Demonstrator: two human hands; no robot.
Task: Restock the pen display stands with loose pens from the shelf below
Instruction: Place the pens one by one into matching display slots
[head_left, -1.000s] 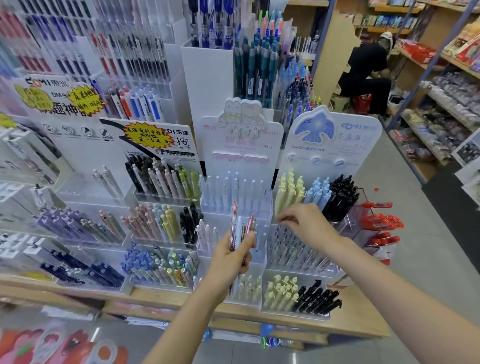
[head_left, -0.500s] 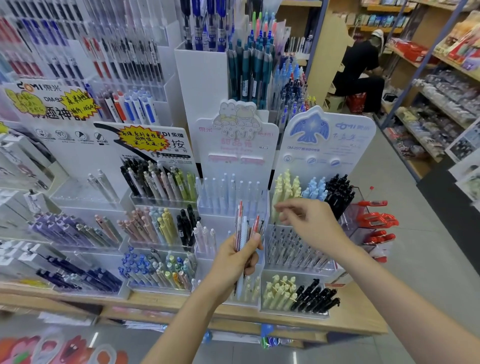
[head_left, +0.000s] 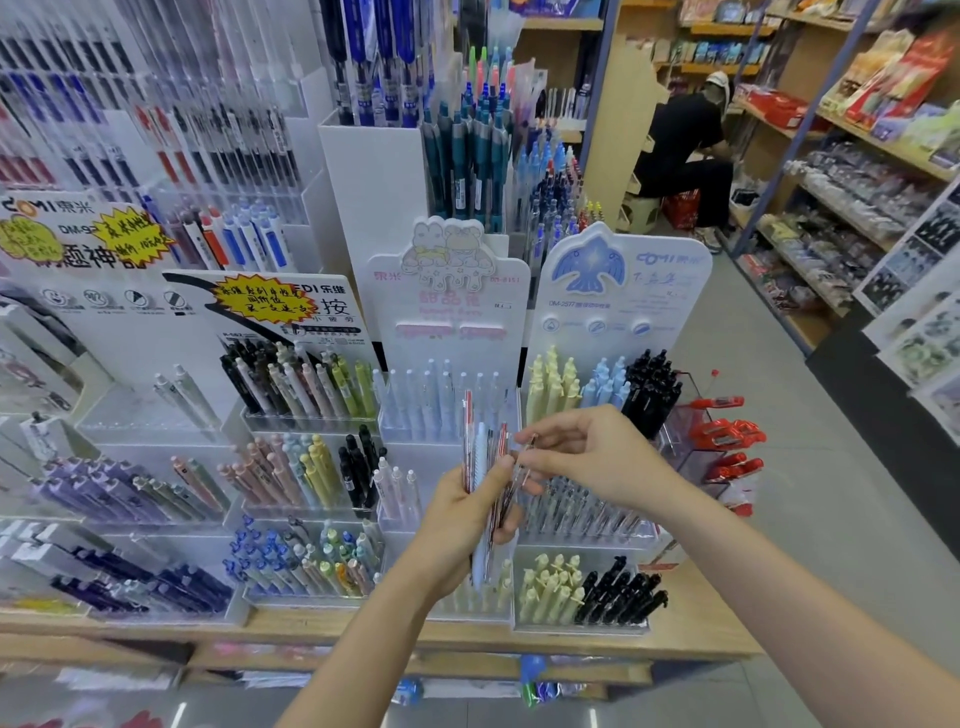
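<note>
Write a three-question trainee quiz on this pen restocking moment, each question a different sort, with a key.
1. True or false: the left hand grips a bundle of loose pens held upright.
2. Multiple choice: the right hand is
A. resting on the wooden shelf
B. pinching one pen at the bundle
C. lifting a red item from the clear box
3. Fill in: on the bird-sign stand, the top row runs yellow pens, blue pens, then ____ pens.

Key
1. True
2. B
3. Black
</note>
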